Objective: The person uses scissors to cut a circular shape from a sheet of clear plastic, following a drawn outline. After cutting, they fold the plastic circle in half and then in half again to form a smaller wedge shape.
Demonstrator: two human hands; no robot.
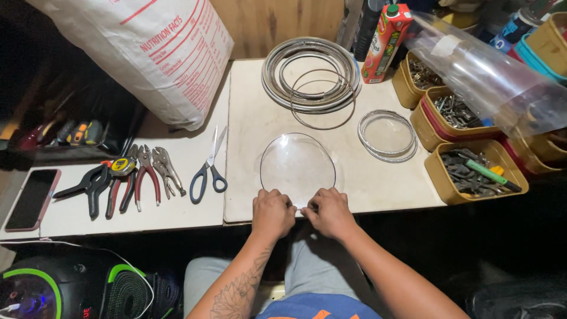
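Clear round disc (297,167), flat on the pale surface (378,183) close to its near edge, roughly midway along it. Left hand (272,212) and right hand (331,212) meet at the disc's nearest rim, knuckles up, fingers curled and pinched together on that rim; each grip is nearly closed, though the fingertips are hidden under the hands, so the exact contact cannot be made out.

Toward the far edge, a stack of large metal rings (311,74) lies flat, with one thin wire ring (323,99) overlapping its near side. A smaller pair of rings (387,136) rests to the right of the disc, well apart from it.

Along the right edge stand yellow tubs (472,171) filled with small dark metal parts; a green marker lies in the nearest one. A clear plastic bag (490,77) leans across the tubs farther back, and a red drink carton (385,41) stands at the far edge beside the large rings.

On the lower left section of the surface, blue-handled scissors (208,168) lie nearest the disc, then locking pliers (167,170), red-handled pliers (144,177), a yellow tape measure (122,166) and a black clamp (88,186). A phone (32,199) with a pink case lies at the left edge. A large white sack (153,53) occupies the far left corner.
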